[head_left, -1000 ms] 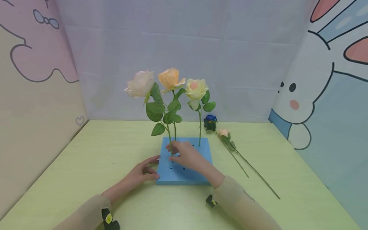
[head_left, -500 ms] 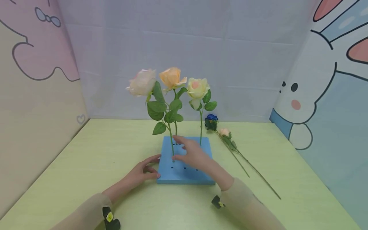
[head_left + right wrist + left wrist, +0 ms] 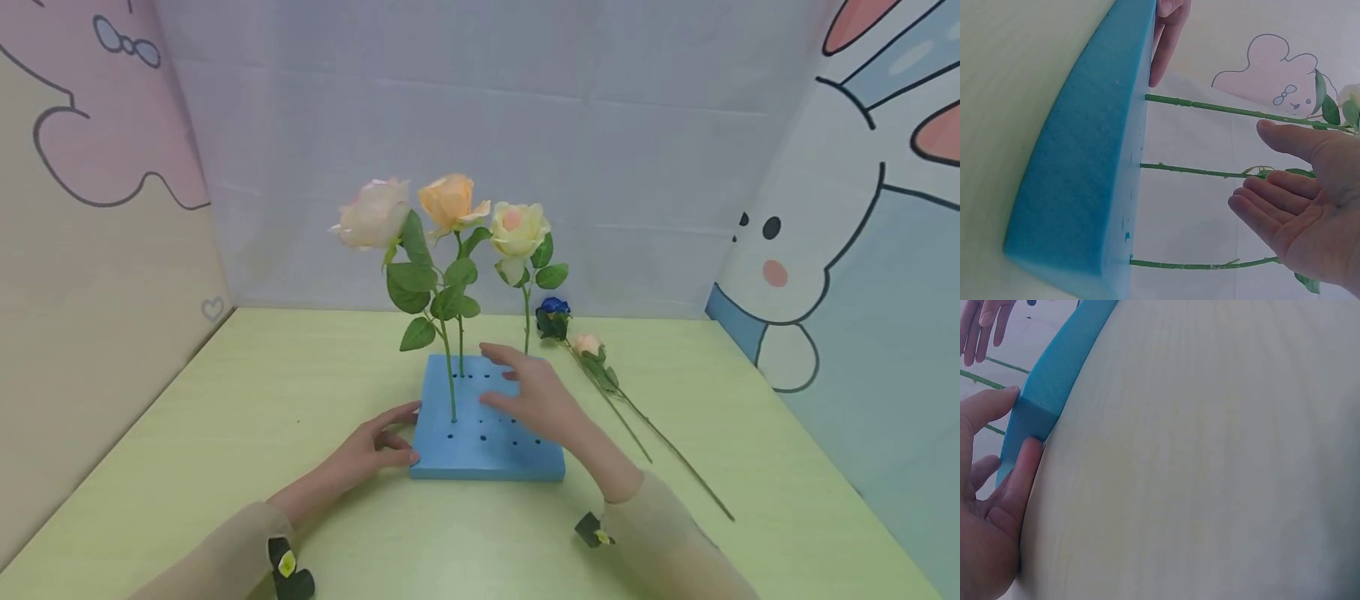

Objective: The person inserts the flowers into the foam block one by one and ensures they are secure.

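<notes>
Rabbit-printed wall (image 3: 900, 333); left hand (image 3: 369, 448) touches blue board (image 3: 465, 459); yellow wrist label (image 3: 287, 565) illegible.

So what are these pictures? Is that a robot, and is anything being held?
No robot here, just a person's two bare hands. The big picture comes from a camera on the person's head, looking forward and down. The two smaller ones come from cameras on each wrist, so things look sideways.

On the table sits a blue block with little holes. Three flowers stand in it: a pale pink flower, an orange flower and a yellow flower. A blue flower and a peach flower lie on the table, to the right.

The left hand touches the block's left side. The right hand is above the block, fingers apart, holding nothing.
</notes>
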Available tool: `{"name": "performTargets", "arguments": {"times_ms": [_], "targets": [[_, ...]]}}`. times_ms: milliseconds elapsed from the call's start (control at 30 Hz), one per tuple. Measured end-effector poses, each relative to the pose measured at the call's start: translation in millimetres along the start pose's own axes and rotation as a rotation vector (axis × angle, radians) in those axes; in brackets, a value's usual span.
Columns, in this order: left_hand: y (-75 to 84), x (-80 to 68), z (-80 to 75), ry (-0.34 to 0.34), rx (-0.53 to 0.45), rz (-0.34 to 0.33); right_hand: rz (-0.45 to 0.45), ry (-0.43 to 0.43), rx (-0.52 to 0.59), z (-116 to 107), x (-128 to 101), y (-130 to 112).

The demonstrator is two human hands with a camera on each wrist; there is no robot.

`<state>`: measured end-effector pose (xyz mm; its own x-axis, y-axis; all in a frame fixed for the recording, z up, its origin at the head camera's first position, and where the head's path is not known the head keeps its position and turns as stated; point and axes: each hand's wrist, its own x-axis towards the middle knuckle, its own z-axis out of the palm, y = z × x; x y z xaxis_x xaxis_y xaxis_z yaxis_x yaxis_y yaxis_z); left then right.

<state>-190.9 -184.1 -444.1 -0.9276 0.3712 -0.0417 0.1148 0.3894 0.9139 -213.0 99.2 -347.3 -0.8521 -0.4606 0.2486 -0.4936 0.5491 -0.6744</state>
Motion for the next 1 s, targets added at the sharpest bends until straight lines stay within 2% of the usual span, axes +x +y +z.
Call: {"name": "performTargets", "arguments": {"times_ms": [200,433,633,733,1000], "targets": [[-0.6,0.6,0.1,0.0,0.004,-0.013,-0.055,0.058,-0.027,-7.8,-4.9,8.6],[-3.1,0.9,1.4,0.005,0.004,-0.036,-0.042,0.102,-0.054,-19.6,-7.8,19.5],[-2.1,1.2,0.9,0.003,0.003,-0.021,-0.046,0.163,-0.054,-38.4,-15.0,31.8],[-1.4,0.4,0.5,0.0,0.006,-0.008,-0.032,0.181,-0.076,-46.5,-20.7,39.9],[-0.7,0.2,1.1,0.007,0.005,-0.01,0.095,0.201,-0.131,-67.5,-36.4,58.1]]}}
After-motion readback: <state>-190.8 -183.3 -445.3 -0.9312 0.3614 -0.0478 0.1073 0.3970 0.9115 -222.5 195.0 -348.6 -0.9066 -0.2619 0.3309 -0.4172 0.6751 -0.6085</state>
